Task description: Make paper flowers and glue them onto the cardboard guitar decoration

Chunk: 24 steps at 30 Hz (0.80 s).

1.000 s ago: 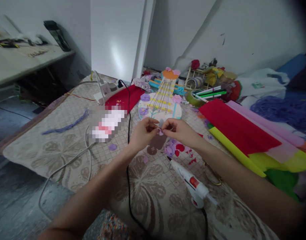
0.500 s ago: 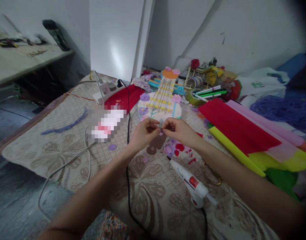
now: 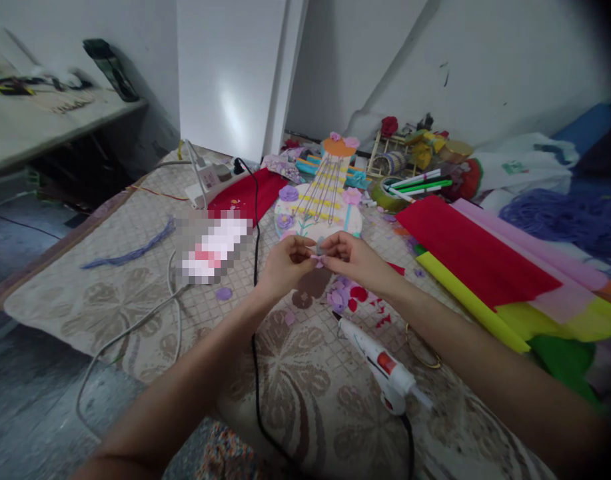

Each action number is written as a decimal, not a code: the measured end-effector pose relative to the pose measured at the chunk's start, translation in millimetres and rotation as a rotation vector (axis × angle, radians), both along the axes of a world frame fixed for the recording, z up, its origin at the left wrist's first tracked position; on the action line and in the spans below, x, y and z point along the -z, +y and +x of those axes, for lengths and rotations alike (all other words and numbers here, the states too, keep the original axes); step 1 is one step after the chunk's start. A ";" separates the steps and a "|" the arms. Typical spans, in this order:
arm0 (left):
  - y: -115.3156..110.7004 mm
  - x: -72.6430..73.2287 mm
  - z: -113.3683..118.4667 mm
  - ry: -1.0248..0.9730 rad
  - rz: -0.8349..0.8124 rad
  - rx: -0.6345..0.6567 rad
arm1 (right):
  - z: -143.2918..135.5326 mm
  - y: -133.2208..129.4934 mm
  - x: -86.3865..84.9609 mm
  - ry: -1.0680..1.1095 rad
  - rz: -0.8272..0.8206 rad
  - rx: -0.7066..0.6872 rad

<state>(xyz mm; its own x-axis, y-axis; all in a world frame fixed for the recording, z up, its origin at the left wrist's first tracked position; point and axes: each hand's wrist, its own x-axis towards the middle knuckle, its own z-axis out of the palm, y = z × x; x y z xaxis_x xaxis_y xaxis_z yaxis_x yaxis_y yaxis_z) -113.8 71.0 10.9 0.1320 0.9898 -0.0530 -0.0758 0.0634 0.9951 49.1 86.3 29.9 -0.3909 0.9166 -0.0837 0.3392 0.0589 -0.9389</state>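
Both hands (image 3: 320,261) pinch a pink petal (image 3: 320,261), fingertips nearly closed. Pulling them apart might tear it.

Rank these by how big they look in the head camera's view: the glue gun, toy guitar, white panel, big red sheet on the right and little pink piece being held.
1. white panel
2. red sheet
3. toy guitar
4. glue gun
5. pink piece, partly hidden
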 end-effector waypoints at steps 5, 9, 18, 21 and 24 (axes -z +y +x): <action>0.1 -2.0 0.6 -0.020 -0.024 -0.018 | -2.1 -2.0 9.4 0.106 -0.098 0.014; 0.0 -0.3 0.2 -0.008 -0.014 0.004 | -2.4 0.2 13.4 0.047 -0.065 -0.002; 1.7 0.8 -5.2 0.014 -0.004 0.022 | 31.3 -19.4 -9.3 -0.051 0.126 0.103; 0.9 1.2 -4.5 0.000 -0.001 0.020 | 61.4 -55.8 -10.9 -0.017 0.165 0.295; -0.3 2.3 -2.0 -0.014 0.006 0.017 | 87.2 -105.8 -1.5 -0.004 0.048 0.351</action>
<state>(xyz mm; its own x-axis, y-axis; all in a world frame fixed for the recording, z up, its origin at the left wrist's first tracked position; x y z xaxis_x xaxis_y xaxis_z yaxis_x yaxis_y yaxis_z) -115.8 70.7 8.6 0.1495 0.9877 -0.0454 -0.0882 0.0591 0.9944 136.3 -19.5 31.4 -0.0509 0.9980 -0.0383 0.3500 -0.0181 -0.9366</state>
